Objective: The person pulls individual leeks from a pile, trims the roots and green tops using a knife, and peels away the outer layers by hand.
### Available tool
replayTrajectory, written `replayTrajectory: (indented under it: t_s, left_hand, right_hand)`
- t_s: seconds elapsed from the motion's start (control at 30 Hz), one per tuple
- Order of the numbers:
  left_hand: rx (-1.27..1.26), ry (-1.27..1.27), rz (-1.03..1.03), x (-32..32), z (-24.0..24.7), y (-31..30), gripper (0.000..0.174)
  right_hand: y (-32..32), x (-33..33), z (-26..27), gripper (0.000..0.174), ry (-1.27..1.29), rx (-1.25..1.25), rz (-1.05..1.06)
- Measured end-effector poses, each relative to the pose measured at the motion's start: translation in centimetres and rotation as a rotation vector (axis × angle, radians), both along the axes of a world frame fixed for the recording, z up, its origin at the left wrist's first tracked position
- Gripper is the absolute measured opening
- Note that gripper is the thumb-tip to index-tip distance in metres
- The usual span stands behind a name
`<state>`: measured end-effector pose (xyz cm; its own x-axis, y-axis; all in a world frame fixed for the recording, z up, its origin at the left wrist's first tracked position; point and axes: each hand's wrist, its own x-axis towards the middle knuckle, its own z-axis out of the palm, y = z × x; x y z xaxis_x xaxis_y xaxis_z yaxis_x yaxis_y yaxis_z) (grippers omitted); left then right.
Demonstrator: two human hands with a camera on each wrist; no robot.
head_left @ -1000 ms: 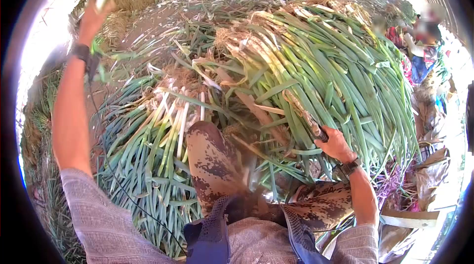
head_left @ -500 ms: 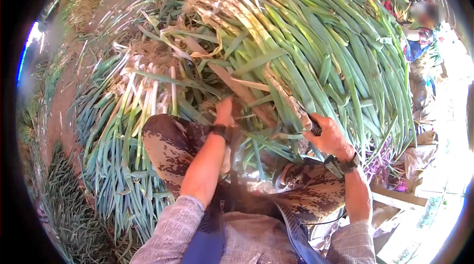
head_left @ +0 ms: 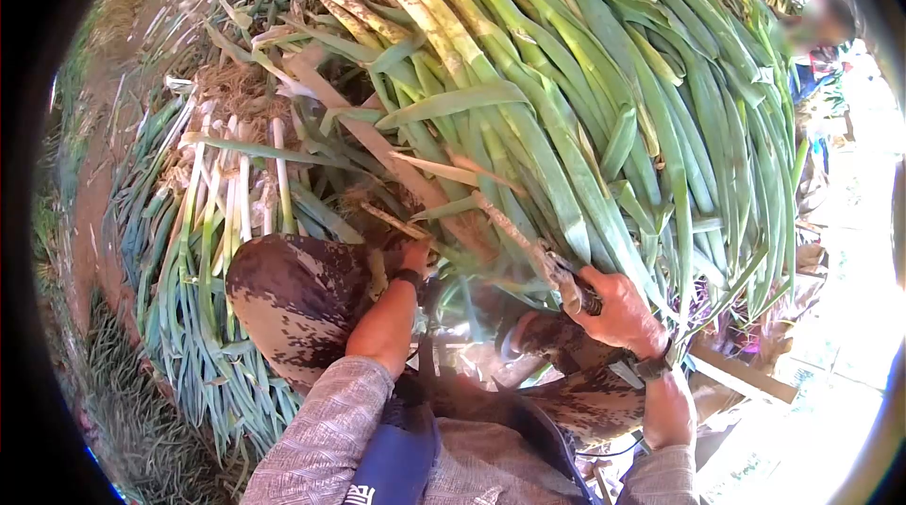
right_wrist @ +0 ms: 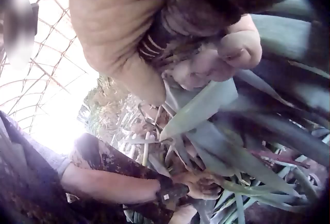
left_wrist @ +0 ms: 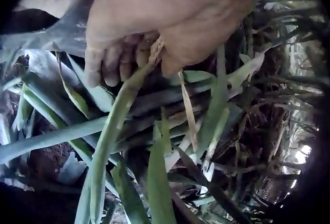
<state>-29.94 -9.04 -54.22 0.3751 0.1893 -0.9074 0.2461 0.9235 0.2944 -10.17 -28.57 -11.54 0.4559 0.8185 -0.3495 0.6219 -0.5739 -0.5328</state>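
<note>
My left hand [head_left: 412, 255] is low between the knees, at the near edge of the pile. In the left wrist view its thumb and curled fingers pinch the dry brown end of a green onion leaf [left_wrist: 124, 97]. My right hand [head_left: 620, 311] grips the dark handle [head_left: 587, 299] of a tool, whose long brown part [head_left: 514, 231] points up and left over the green onions. In the right wrist view the fingers wrap round this handle [right_wrist: 193, 12], which has pale rings near the thumb.
A large heap of green onions [head_left: 566, 118] spreads ahead and right, roots to the upper left. Another bundle [head_left: 217, 193], with white stems, lies left of my knee [head_left: 293, 297]. A wooden strip [head_left: 741, 373] is at the right. Another person [head_left: 816, 28] is at the far right.
My left hand has come from far out at the upper left, where it held a pale stalk, down to the pile between my knees. My right hand keeps its grip on the tool.
</note>
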Motion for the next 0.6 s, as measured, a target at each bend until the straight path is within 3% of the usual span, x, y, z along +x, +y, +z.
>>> replayTrajectory:
  t_s: [0.1, 0.13, 0.17, 0.27, 0.3, 0.37, 0.4, 0.43, 0.5, 0.53, 0.6]
  left_hand:
    - [0.041, 0.057, 0.007, 0.6, 0.5, -0.3, 0.048]
    - [0.082, -0.023, 0.077, 0.2, 0.4, -0.6, 0.035]
    - [0.088, -0.029, 0.077, 0.4, 0.1, -0.3, 0.035]
    - [0.014, 0.117, 0.058, 1.6, 1.3, 0.1, 0.019]
    - [0.016, 0.112, 0.057, 1.2, 0.8, 0.1, 0.019]
    - [-0.22, -0.613, 0.12, -0.5, -2.2, 1.4, 0.02]
    - [-0.163, -0.609, -0.023, -0.3, -5.1, 2.1, 0.025]
    - [-0.153, -0.618, -0.023, -0.1, -5.2, 2.1, 0.025]
    - [-0.185, -0.71, 0.201, 0.3, -4.9, 0.9, 0.036]
    - [-0.188, -0.721, 0.2, 0.7, -2.9, 0.6, 0.036]
    - [0.249, -0.438, -0.127, 0.8, 3.3, 0.5, 0.051]
  right_hand:
    - [0.0, 0.1, -0.2, 0.03, -0.008, 0.009, 0.001]
    - [0.1, 0.2, -0.2, 0.03, -0.005, -0.009, 0.004]
    - [0.1, 0.2, -0.1, 0.031, -0.002, -0.027, 0.004]
    - [-0.1, 0.1, -0.6, 0.03, -0.023, 0.022, 0.029]
    - [-0.4, 0.1, -0.7, 0.03, -0.028, 0.024, 0.028]
    - [-0.5, 0.0, -1.0, 0.03, -0.053, 0.072, 0.034]
    - [-0.6, 0.0, -1.1, 0.031, -0.043, 0.057, 0.02]
    - [-0.4, -0.1, -0.9, 0.031, -0.052, 0.066, 0.024]
    - [-0.3, -0.4, -0.5, 0.032, -0.034, 0.031, 0.003]
    - [-0.1, -0.6, -0.2, 0.034, -0.033, -0.011, -0.004]
    - [0.1, -1.1, 0.1, 0.034, -0.049, 0.015, 0.01]
